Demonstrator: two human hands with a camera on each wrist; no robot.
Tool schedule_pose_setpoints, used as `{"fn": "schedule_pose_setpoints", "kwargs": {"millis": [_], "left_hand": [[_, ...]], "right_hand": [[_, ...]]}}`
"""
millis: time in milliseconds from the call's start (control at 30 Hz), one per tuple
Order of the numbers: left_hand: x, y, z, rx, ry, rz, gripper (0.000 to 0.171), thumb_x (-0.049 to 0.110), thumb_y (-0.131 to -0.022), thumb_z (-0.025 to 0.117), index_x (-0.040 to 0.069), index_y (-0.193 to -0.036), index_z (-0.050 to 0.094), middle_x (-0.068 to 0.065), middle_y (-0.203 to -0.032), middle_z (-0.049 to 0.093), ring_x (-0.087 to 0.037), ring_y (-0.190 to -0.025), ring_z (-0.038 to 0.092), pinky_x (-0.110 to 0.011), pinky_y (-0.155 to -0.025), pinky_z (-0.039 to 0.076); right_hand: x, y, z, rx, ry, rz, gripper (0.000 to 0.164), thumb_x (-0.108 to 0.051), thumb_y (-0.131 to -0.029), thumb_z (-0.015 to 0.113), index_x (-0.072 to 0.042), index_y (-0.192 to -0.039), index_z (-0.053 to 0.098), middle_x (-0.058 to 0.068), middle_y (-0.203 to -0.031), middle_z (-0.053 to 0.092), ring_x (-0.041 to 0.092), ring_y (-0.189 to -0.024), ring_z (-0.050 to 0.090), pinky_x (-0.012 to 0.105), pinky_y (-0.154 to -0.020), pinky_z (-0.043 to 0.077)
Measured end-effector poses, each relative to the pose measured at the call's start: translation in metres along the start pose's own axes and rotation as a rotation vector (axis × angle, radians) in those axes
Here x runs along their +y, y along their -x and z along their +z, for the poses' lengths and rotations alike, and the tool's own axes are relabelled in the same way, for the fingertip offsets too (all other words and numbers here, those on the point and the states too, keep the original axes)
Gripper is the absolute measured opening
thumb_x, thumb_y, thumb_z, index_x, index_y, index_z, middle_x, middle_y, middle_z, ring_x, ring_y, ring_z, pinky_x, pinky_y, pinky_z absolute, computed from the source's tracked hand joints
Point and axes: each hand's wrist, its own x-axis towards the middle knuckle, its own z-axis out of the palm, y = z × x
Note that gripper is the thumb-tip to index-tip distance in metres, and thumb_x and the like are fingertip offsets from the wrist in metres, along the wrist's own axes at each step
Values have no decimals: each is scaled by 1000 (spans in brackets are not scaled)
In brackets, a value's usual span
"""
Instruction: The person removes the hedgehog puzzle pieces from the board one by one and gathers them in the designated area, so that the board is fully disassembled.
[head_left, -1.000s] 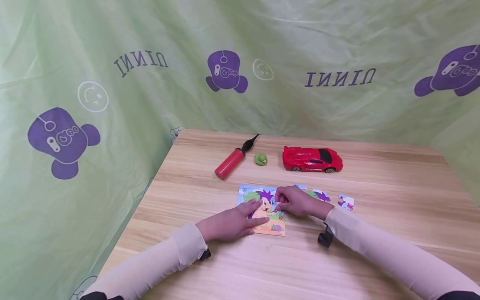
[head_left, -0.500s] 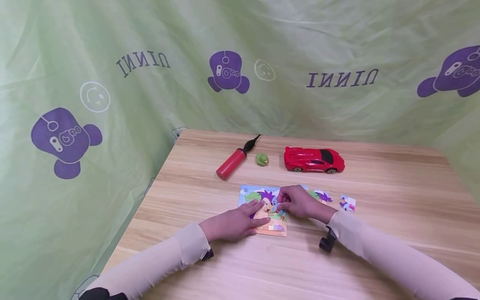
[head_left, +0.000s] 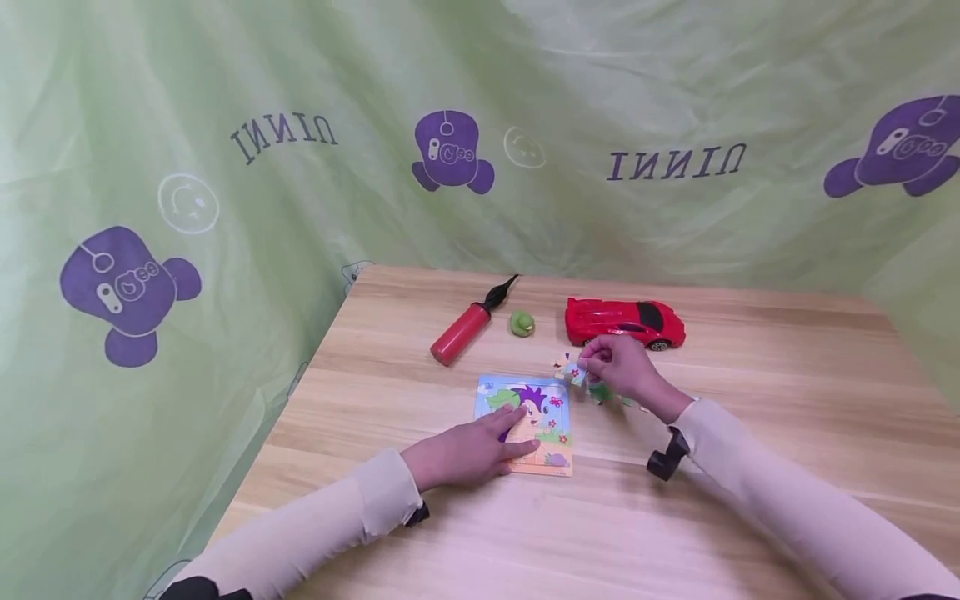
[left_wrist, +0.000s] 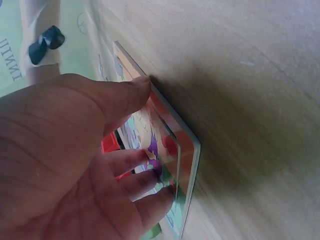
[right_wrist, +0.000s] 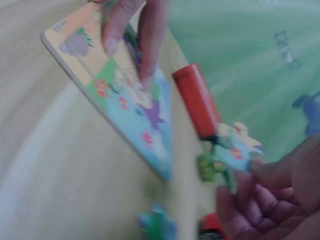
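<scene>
Lying flat on the wood-grained surface [head_left: 787,367], a puzzle board [head_left: 553,435] is printed with a cream, purple-haired creature, a green leaf and red flowers against light blue, with an orange border along its near side. The picture's top is pointed toward the green drape [head_left: 750,233]; its outline is seen as nearly square, so its long axis cannot be told. The board is pressed by the left hand [head_left: 468,450], fingers spread. Near the board's far right corner, a loose piece [head_left: 573,372] is pinched, raised, by the right hand [head_left: 626,367], its free end directed leftward. Other pieces [head_left: 598,392] are partly hidden beneath. Farther back, a red car [head_left: 618,317], a green duck [head_left: 522,324] and a red pump [head_left: 461,333] are seen, the pump's black nozzle aimed away and rightward.
</scene>
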Motion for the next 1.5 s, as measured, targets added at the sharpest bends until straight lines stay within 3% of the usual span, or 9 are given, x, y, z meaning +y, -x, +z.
{"fn": "schedule_pose_setpoints", "kwargs": {"millis": [200, 400, 700, 1000, 1367, 1500], "left_hand": [[-10, -1, 2, 33, -20, 50, 50, 36, -103, 55, 36, -151, 43, -7, -168, 24, -23, -155, 27, -35, -119, 40], [-23, -3, 5, 69, 129, 68, 43, 30, -104, 54, 31, -147, 50, -1, -166, 28, -16, -154, 29, -35, -121, 37], [-26, 0, 13, 114, 202, 51, 45, 31, -104, 54, 29, -148, 49, 1, -166, 28, -16, -155, 27, -37, -122, 35], [-24, 1, 19, 148, 191, 81, 47, 33, -104, 53, 25, -150, 47, -1, -168, 25, -20, -156, 24, -38, -123, 34], [-22, 5, 18, 119, 196, 83, 49, 34, -105, 50, 23, -152, 43, -2, -169, 19, -21, -157, 20, -38, -124, 32], [-24, 5, 17, 120, 208, 95, 49, 33, -105, 51, 24, -152, 43, -1, -169, 19, -20, -157, 20, -39, -124, 32]], "right_hand": [[-1, 11, -27, -107, 165, -69, 8, -12, -91, 72, -4, -89, 70, 7, -74, 69, 13, -64, 57, 25, -57, 48], [26, 38, -46, -174, 225, -9, 8, -11, -91, 71, -4, -89, 69, 7, -71, 69, 13, -62, 58, 25, -52, 47], [65, 78, -71, -219, 230, 108, 8, -11, -92, 70, -4, -90, 67, 1, -67, 67, 14, -61, 61, 23, -51, 46], [81, 96, -82, -210, 246, 132, 11, -13, -91, 72, -3, -90, 68, 1, -67, 66, 14, -61, 62, 22, -52, 45], [84, 98, -90, -122, 401, 77, 15, -18, -94, 66, -5, -88, 70, -1, -69, 64, 13, -63, 54, 24, -56, 41], [76, 96, -93, -88, 447, 78, 15, -19, -94, 65, -6, -87, 69, -1, -69, 61, 14, -63, 51, 25, -54, 41]]}}
